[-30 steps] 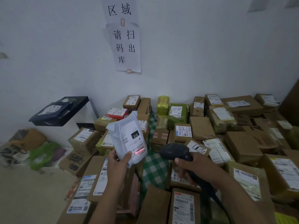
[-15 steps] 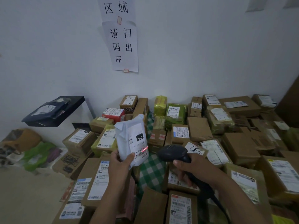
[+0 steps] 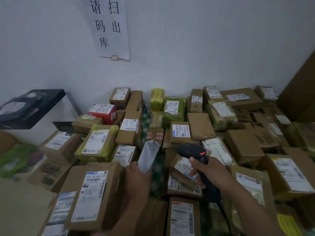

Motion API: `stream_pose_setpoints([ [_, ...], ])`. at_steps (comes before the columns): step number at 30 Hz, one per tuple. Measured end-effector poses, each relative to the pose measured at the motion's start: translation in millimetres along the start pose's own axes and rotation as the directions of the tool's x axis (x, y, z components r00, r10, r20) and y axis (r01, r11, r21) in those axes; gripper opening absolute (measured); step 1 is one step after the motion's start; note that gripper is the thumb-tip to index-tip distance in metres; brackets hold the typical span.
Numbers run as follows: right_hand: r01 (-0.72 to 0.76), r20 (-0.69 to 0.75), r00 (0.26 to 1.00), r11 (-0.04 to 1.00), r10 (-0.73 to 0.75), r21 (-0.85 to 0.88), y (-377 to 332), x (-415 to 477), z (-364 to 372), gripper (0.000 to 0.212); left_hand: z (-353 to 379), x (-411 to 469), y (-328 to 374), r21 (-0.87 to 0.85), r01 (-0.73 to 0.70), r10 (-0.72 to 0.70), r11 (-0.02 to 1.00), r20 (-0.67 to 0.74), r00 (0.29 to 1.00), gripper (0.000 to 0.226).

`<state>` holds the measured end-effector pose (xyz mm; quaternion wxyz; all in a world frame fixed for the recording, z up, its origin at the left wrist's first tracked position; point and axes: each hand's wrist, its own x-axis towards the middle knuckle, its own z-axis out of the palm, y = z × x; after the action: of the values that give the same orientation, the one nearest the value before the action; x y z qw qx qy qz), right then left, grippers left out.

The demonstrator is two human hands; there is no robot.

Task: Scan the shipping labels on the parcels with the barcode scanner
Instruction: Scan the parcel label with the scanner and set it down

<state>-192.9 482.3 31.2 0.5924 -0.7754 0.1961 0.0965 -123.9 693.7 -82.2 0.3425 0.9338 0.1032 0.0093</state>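
Note:
My left hand (image 3: 137, 180) grips the lower end of a white padded mailer (image 3: 148, 155), which is turned so I see its plain side and edge; its label is hidden. My right hand (image 3: 210, 172) holds the black barcode scanner (image 3: 191, 150) by its handle, its head just right of the mailer with a red light glowing on top. Under both hands lies a pile of brown cardboard parcels (image 3: 92, 193) with white shipping labels.
Several green-wrapped parcels (image 3: 173, 108) and a red box (image 3: 102, 112) sit toward the wall. A black device (image 3: 29, 108) stands at the left on a white stand. A paper sign (image 3: 109, 28) hangs on the wall. A green checked cloth (image 3: 157, 176) shows between boxes.
The mailer has been lowered and turned, so its label no longer faces me and the red scan line is gone from it. The view has tilted down and closer to the parcels.

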Motion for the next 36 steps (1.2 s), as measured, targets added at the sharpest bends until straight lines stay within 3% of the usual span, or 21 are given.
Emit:
stream_pose_setpoints([
  [4, -0.045, -0.015, 0.999, 0.999, 0.045, -0.006, 9, 7, 5, 0.027, 27, 11, -14, 0.138, -0.060, 0.056, 0.989, 0.032, 0.998, 0.058],
  [8, -0.079, -0.044, 0.996, 0.995, 0.077, -0.060, 16, 15, 10, 0.029, 48, 16, -26, 0.323, -0.234, 0.156, 0.917, 0.249, 0.956, 0.059],
  [10, -0.091, -0.051, 0.995, 0.995, 0.089, -0.041, 18, 18, 12, 0.029, 51, 18, -30, 0.267, -0.255, 0.148, 0.929, 0.363, 0.920, 0.058],
  [13, -0.087, -0.087, 0.992, 0.996, 0.087, -0.006, 23, 22, 14, 0.026, 55, 24, -37, 0.084, -0.259, 0.204, 0.962, 0.408, 0.890, 0.056],
  [19, -0.096, -0.124, 0.987, 0.991, 0.107, 0.097, 39, 26, 12, 0.026, 70, 28, -40, -0.088, -0.064, 0.100, 0.994, 0.502, 0.859, 0.070],
  [25, -0.078, -0.144, 0.985, 0.992, 0.092, 0.099, 41, 24, 13, 0.024, 80, 33, -42, 0.120, -0.072, 0.030, 0.990, 0.319, 0.947, 0.079],
  [30, -0.066, -0.161, 0.984, 0.994, 0.079, 0.086, 39, 19, 13, 0.031, 75, 42, -33, 0.144, -0.099, 0.035, 0.985, 0.394, 0.919, 0.066],
  [33, -0.051, -0.239, 0.968, 0.993, 0.076, 0.110, 40, 14, 9, 0.039, 60, 31, -5, 0.014, -0.160, 0.152, 0.987, 0.245, 0.958, 0.052],
  [36, -0.045, -0.360, 0.925, 0.974, 0.125, 0.223, 43, 12, 2, 0.037, 44, 7, 29, -0.213, -0.264, 0.300, 0.941, 0.162, 0.940, 0.048],
])
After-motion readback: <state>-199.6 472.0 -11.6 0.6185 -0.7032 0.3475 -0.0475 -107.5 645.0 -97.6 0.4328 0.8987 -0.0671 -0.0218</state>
